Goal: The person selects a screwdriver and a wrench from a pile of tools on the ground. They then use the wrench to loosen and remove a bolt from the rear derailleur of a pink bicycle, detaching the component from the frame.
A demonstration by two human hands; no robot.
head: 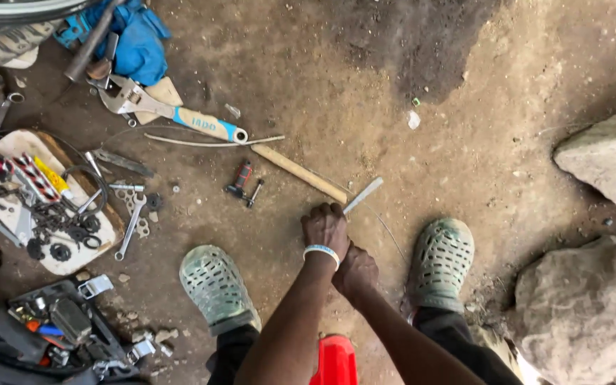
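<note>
Soft, even daylight fills the scene, bright enough to show the grain of the dirt ground (393,107) without harsh contrast. No sharp cast shadows appear; only faint, diffuse shade gathers under the two shoes (215,285) and beside the rocks (593,314). A darker patch of soil (422,43) near the top reads as damp earth or shade; which one cannot be told. The pale rocks at the right are the brightest areas, slightly washed out. The wrench (158,107) and scattered metal parts give small dull glints, no strong glare. Focus holds across the centre, while fine detail softens and smears toward the corners, with mild wide-angle stretching at the edges.
</note>
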